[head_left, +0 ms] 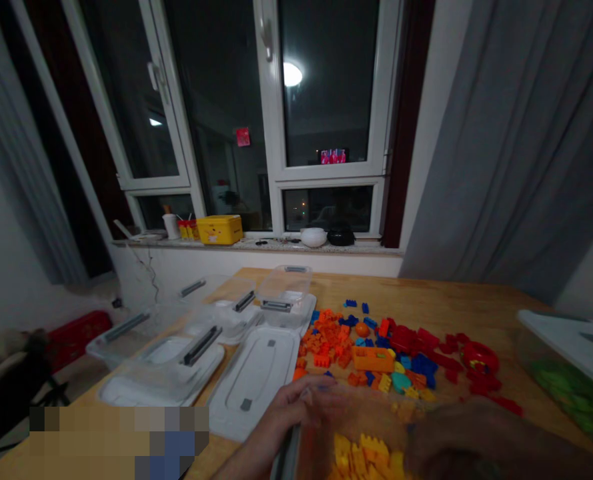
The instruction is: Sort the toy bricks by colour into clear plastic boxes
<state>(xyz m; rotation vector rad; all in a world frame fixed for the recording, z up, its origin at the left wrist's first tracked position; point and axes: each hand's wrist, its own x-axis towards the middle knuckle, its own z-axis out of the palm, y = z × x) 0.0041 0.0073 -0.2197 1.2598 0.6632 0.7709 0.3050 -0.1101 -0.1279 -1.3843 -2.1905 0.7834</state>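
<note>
Scene: night, a room with a dark double window [326,87] and a grey curtain [506,133], a wooden table [456,293] below the sill.
Left arm: bare forearm reaching in over the near edge of the table, the left hand [303,407] bent over the rim of a clear plastic bin [356,427].
Left fingers: curled down on that rim, gripping it.
Right arm: blurred at the near right edge of the table, the right hand [463,443] over the same bin.
Right fingers: too blurred to tell whether clenched or released.
Held bin: one, at the near edge of the table, holding yellow blocks [359,457] and a dark grey latch bar [286,453] on its side.
Left of table centre: at least three more clear bins with white lids, the exact count hidden by overlap; one white lid [253,383] lies flat just beside the held bin.
Right end of table: one lidded bin of green blocks [571,390].
Table centre: one loose spread of building blocks, with an orange heap [326,340], blue and red pieces, one large orange block [373,359] and one red ring [480,357].
</note>
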